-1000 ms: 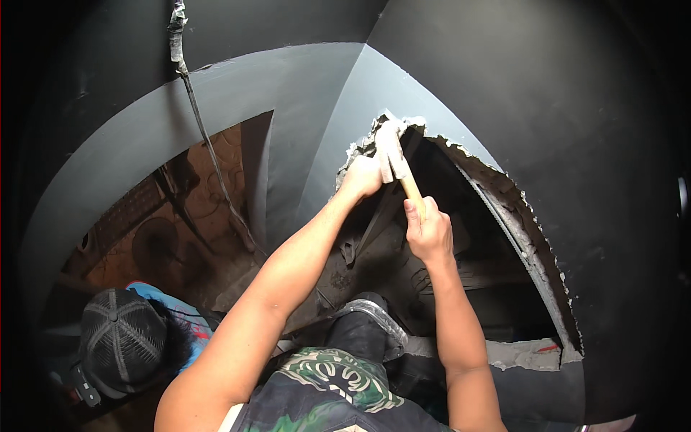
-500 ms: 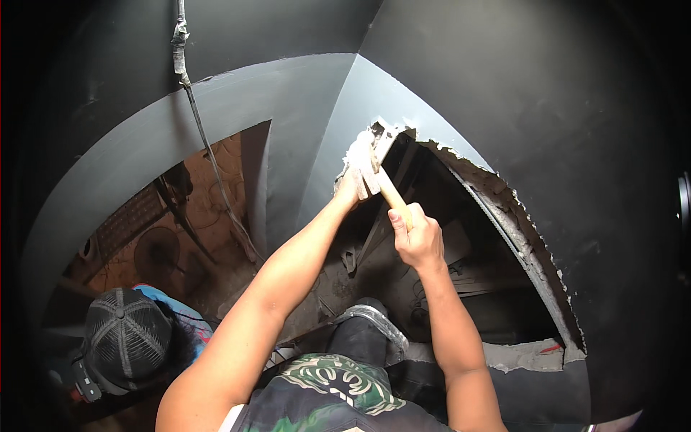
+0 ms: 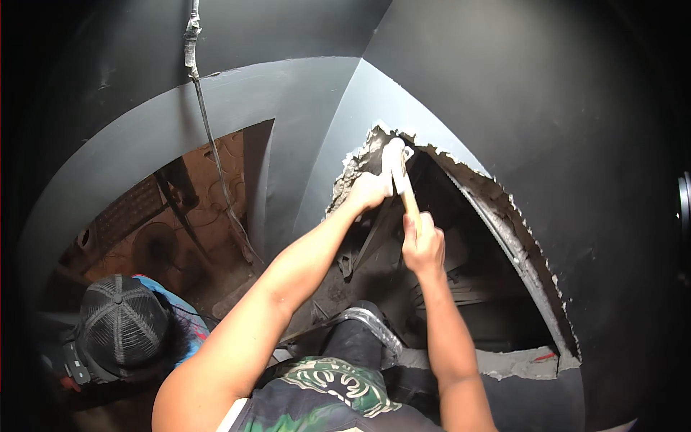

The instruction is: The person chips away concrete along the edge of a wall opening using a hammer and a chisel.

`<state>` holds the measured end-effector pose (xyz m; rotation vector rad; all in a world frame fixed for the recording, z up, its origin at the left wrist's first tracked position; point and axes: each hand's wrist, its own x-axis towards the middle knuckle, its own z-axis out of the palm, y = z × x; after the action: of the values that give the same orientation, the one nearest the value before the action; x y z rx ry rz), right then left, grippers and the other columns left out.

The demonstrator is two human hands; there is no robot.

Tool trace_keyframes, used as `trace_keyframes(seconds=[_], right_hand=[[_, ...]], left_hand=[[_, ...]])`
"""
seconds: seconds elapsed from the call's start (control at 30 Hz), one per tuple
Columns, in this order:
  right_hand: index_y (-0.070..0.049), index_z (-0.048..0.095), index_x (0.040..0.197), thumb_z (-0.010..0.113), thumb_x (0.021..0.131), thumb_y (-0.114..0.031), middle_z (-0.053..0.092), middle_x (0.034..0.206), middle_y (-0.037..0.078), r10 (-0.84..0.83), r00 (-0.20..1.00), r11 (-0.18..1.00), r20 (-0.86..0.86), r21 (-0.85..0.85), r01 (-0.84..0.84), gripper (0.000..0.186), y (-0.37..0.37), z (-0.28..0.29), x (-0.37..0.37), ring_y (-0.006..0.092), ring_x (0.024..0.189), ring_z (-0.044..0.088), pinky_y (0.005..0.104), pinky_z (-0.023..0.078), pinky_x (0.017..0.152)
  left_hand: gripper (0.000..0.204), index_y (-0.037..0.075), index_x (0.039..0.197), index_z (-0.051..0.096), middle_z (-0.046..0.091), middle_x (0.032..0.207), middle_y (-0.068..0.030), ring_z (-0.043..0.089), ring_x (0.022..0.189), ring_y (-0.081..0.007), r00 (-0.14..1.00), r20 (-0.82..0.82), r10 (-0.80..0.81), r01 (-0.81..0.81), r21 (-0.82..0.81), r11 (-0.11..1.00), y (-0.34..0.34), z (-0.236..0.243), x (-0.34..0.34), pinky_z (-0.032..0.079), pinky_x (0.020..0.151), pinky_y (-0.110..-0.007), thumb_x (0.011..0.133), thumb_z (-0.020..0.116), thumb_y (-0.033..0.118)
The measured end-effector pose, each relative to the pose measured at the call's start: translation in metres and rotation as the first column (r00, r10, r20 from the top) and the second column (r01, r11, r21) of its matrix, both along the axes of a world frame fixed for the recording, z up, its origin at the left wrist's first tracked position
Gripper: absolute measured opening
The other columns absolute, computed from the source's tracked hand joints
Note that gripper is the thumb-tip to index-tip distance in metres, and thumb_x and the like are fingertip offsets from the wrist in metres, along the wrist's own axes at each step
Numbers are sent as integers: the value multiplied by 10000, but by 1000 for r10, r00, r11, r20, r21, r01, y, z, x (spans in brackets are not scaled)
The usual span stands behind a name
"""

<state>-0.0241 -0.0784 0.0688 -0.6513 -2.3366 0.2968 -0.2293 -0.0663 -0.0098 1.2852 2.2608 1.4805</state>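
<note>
1. Far left: one co-worker in one dark mesh cap [image 3: 119, 327]; a blue top [image 3: 160, 294] shows beside it.
2. Above and right of the cap: first of two openings counted, the left opening, with a reddish-brown patterned surface [image 3: 207, 167] visible through it.
3. One cable [image 3: 205, 119] hangs down across the left opening; one pale wrapped section near its upper end.
4. Centre: grey panel [image 3: 306, 108], meeting a lighter facet along a crease. The facet's lower border is a broken edge [image 3: 351, 173], ragged and crumbling.
5. Two own hands counted. Left hand [image 3: 368, 190]: raised at the broken edge, fingers bent beside the hammer head; cannot tell whether they grip anything.
6. One claw hammer [image 3: 404, 183], located at the top of the right opening, between the hands. Long axis steep: handle slopes from lower right to upper left, head end up and away from the wearer, butt toward the wearer. Head lies close to the handle's line in this view.
7. Right hand [image 3: 425, 245]: closed around the pale handle, below the head.
8. Second opening, the right opening: one long pale strip [image 3: 504, 234] runs down its right side. A rough grey ledge [image 3: 497, 364] lies along the bottom, with one red scrap [image 3: 547, 357].
9. Far right: dark wall [image 3: 604, 180].
</note>
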Motion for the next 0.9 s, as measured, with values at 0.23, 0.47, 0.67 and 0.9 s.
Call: trace_keyframes(seconds=[0.23, 0.47, 0.67, 0.9], right_hand=[[-27, 613, 883, 583, 975, -488, 593, 681, 148, 253, 960, 967, -121, 45, -249, 471, -50, -3, 57, 389, 600, 644, 432, 515, 539], [-7, 619, 907, 590, 989, -464, 615, 704, 174, 204, 964, 970, -169, -102, -223, 465, -54, -47, 73, 409, 613, 637, 436, 505, 559], [13, 615, 936, 549, 1029, -409, 593, 754, 190, 219, 973, 956, -73, -182, -229, 437, -58, -42, 55, 418, 643, 613, 446, 481, 587], [12, 635, 981, 606, 1001, -399, 626, 775, 187, 203, 970, 964, -134, -145, -222, 413, -52, -1, 14, 382, 611, 629, 419, 494, 566]], left_hand=[[292, 55, 1014, 714, 714, 856, -199, 723, 775, -318, 987, -65, -148, 159, 232, 960, -16, -38, 45, 574, 702, -389, 911, 652, 321], [370, 14, 951, 707, 700, 880, -225, 682, 860, -407, 996, 89, 2, -11, 92, 996, -31, -8, -7, 533, 795, -480, 914, 597, 365], [407, -15, 921, 697, 696, 840, -232, 686, 827, -407, 997, -12, 76, -73, 156, 985, -25, 17, -32, 528, 734, -470, 906, 657, 390], [436, 0, 1164, 637, 703, 1002, -196, 693, 980, -351, 951, 295, 93, -112, 50, 992, -27, 54, -2, 539, 891, -440, 961, 559, 378]])
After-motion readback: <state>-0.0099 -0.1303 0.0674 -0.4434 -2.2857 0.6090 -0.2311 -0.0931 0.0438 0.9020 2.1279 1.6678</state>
